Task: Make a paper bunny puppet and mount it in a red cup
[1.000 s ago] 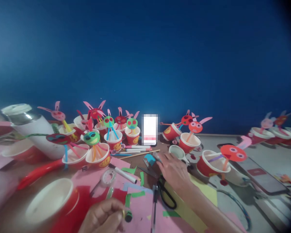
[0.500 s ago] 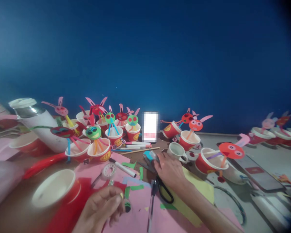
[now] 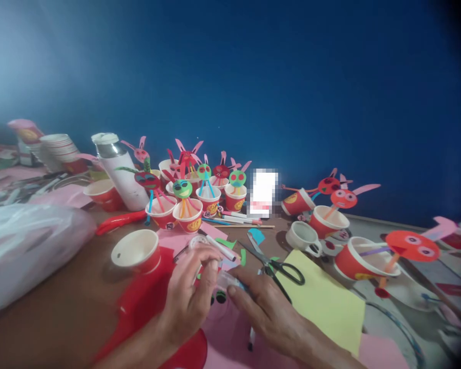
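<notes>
My right hand [image 3: 267, 302] is closed round a small clear and blue tube [image 3: 230, 281] and points it at my left hand. My left hand [image 3: 194, 287] is just left of the tube, thumb and fingers pinched; what sits between them is too small to make out. Below the hands two small black and green discs [image 3: 221, 296] lie near pink paper [image 3: 230, 341]. Open black-handled scissors [image 3: 269, 261] rest beyond my right hand. Behind my left fingers are a tape roll [image 3: 197, 242] and a white marker [image 3: 221, 248].
Red cups [image 3: 188, 215] with paper rabbit figures stand along the back. An empty cup [image 3: 136, 250], a plastic bag [image 3: 34, 251] and a white flask [image 3: 121, 171] are left. At right are a mug [image 3: 302, 237], yellow paper [image 3: 326, 302] and a tilted cup [image 3: 363, 259].
My right hand has drawn back from beside the scissors, bringing the tube toward my left hand. My left hand has moved up and inward. The view has turned left.
</notes>
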`<state>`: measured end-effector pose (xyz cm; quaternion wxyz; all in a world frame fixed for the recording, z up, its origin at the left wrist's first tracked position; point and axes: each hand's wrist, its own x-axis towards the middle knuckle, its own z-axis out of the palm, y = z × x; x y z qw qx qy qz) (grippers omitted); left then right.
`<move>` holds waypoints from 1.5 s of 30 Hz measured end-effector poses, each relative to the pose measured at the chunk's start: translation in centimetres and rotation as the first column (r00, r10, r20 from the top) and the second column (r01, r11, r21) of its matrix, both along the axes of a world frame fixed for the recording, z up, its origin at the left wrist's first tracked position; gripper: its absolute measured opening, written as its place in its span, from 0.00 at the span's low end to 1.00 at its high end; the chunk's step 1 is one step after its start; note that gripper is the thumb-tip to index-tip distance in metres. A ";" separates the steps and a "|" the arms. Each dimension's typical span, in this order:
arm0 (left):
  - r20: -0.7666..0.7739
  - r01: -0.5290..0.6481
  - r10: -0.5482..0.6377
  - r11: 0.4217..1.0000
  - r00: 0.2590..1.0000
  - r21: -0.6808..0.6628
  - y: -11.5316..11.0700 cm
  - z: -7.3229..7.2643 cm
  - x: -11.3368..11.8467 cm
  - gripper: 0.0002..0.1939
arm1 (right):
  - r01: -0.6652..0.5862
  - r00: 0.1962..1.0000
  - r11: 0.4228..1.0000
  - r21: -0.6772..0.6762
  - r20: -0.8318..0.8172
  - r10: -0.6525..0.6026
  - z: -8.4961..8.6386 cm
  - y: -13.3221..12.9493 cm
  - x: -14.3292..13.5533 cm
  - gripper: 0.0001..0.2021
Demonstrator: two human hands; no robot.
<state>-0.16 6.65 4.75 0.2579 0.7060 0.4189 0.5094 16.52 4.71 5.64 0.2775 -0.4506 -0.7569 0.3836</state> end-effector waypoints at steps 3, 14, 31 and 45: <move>-0.190 0.073 -0.045 0.987 0.981 0.144 -0.6 -0.2 0.0 0.09 | -0.047 0.998 0.998 0.047 0.039 0.045 -0.1 -0.6 -0.4 0.09; -0.319 0.035 0.019 0.986 0.948 0.163 -0.2 -1.5 -0.8 0.09 | 0.045 0.972 0.999 0.011 0.231 -0.046 0.0 -1.8 -0.9 0.09; -0.506 -0.151 0.166 0.986 0.847 0.070 0.7 -2.8 -7.4 0.10 | 0.120 0.990 0.974 -0.192 -0.046 -0.131 -1.8 -0.5 0.1 0.16; 0.479 0.348 -0.002 0.689 0.878 -0.636 -2.6 -0.7 2.5 0.09 | 0.112 0.927 0.878 0.464 0.268 -0.261 -4.0 -0.9 -0.6 0.18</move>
